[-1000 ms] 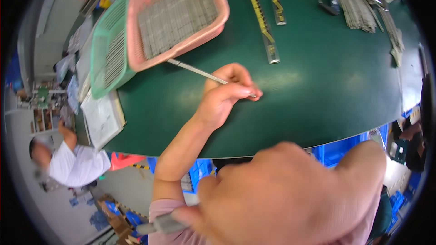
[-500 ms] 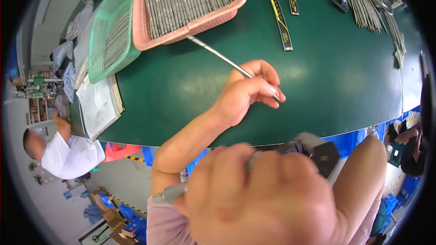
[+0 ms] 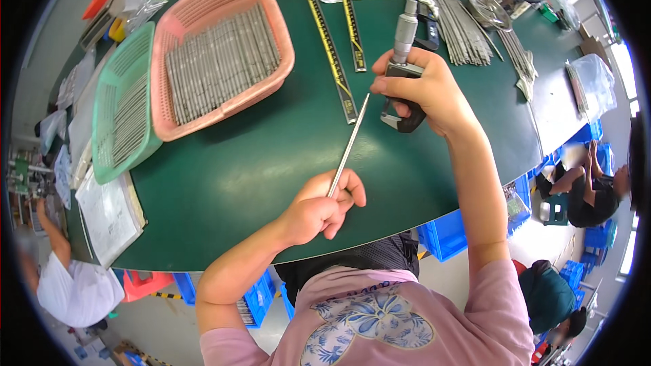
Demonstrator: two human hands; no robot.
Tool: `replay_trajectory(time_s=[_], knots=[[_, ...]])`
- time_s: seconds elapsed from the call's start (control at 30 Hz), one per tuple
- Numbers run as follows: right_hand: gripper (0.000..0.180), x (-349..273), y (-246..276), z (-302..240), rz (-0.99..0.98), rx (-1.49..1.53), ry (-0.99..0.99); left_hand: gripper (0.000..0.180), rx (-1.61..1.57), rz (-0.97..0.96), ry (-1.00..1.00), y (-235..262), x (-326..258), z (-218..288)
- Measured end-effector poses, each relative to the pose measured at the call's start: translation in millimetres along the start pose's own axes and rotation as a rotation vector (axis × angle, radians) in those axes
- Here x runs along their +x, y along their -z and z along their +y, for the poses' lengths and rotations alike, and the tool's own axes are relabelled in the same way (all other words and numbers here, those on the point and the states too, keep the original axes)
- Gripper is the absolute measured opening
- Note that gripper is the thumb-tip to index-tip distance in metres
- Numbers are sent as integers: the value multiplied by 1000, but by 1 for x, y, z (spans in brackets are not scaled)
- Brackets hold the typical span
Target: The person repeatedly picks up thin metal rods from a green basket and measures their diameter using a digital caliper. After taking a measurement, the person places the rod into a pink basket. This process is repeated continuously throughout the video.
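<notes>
My left hand [image 3: 313, 211] is closed around a thin metal rod [image 3: 350, 141] near its lower end, low over the green table. The rod slants up and to the right, its free tip just left of the micrometer's frame, with a small gap showing between them. In my right hand [image 3: 439, 95] is a micrometer [image 3: 405, 34] with a silver thimble pointing up and a dark C-shaped frame below. My right fingers wrap around its body and hide part of it. Whether anything sits between its jaws I cannot make out.
A pink basket [image 3: 203, 127] of metal rods and a green basket [image 3: 102, 156] of thinner rods stand left. Two calipers [image 3: 325, 47] lie at the back, papers [image 3: 112, 213] at left. More rods [image 3: 461, 30] lie back right. Co-workers [image 3: 78, 288] sit nearby.
My right hand has moved from close before the camera out over the table with the micrometer. The rod in my left hand now points up-right instead of up-left. The view has shifted.
</notes>
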State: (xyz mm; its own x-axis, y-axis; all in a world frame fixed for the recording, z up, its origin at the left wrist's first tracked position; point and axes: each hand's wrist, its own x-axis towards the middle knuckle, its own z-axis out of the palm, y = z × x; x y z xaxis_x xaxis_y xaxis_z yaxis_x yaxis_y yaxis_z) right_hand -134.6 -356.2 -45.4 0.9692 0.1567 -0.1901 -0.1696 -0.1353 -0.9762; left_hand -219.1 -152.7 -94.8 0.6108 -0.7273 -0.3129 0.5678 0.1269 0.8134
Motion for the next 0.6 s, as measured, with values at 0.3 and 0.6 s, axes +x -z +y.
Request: replay_trajectory(time_s=[0.3,0.6], knots=[[21,3,4,20,-106,226,-12,38,8,-29,61,7,-4,16],[23,-16,-14,25,-254,497,-120,54,130,420,-565,17,4,21]])
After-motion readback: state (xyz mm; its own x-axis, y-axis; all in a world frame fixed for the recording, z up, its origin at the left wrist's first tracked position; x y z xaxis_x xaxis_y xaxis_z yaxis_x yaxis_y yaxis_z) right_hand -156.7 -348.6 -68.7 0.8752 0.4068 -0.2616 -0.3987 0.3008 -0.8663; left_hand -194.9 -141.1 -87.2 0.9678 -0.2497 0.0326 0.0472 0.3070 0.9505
